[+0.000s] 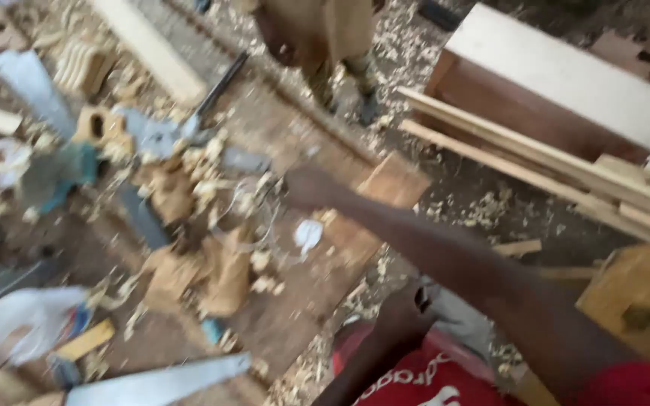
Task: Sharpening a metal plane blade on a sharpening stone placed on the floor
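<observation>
My right hand [306,188] reaches far forward over a worn wooden workbench [302,308], its arm crossing the view from the lower right. It hovers among wood shavings, between a tangle of thin cord [246,199] and a flat wooden block [394,180]. Motion blur hides the fingers, and I see nothing held. A small white scrap [308,234] lies just below it. My left hand [406,312] stays close to my body, pressed against grey cloth [453,319] above my red shirt [415,380]; its fingers are hidden.
Handsaws lie on the bench: one at the bottom [159,383], one at top left [28,83], one with a wooden handle [103,128]. Another person [317,34] stands at the far side. Long wooden slats [551,162] and a white-topped cabinet [566,75] are to the right.
</observation>
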